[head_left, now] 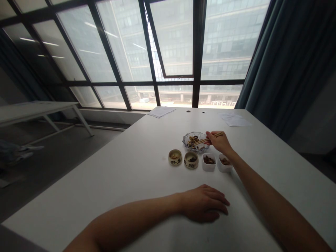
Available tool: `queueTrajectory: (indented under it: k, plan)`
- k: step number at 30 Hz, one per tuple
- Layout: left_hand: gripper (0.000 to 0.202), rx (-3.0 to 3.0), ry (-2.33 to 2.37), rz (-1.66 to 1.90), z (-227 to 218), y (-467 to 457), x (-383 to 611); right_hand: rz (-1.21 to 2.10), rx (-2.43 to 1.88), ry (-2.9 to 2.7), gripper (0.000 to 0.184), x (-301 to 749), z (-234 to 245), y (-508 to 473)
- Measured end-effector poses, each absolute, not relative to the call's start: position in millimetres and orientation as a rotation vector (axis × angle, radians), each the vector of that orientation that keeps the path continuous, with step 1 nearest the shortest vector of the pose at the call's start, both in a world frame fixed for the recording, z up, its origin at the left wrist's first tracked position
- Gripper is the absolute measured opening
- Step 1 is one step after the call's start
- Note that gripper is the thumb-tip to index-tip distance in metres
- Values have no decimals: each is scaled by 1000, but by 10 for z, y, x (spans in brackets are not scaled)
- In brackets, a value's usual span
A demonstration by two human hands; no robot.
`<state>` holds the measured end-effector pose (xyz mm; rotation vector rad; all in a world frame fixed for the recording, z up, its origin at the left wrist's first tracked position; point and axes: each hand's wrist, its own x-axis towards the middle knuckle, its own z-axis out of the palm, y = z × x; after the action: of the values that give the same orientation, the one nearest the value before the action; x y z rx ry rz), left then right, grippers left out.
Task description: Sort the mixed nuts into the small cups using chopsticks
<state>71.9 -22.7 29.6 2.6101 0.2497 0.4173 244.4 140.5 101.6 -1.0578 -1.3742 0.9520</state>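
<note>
My right hand is closed around a pair of wooden chopsticks, whose tips reach into a glass dish of mixed dried bits. In front of the dish stands a row of small containers: two round beige cups with dark characters and two white square cups holding brown pieces. My left hand lies palm down on the white table, fingers stretched out, holding nothing, well in front of the cups.
Sheets of paper lie at the table's far edge. A second white table stands at the left by the large windows. A dark curtain hangs on the right.
</note>
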Motion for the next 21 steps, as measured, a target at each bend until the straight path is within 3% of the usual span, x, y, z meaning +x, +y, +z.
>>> queueTrajectory:
  k: [21]
  plan:
    - [34, 2591, 231, 430, 284, -219, 717, 901, -1067, -1374, 41, 2530, 974, 1491]
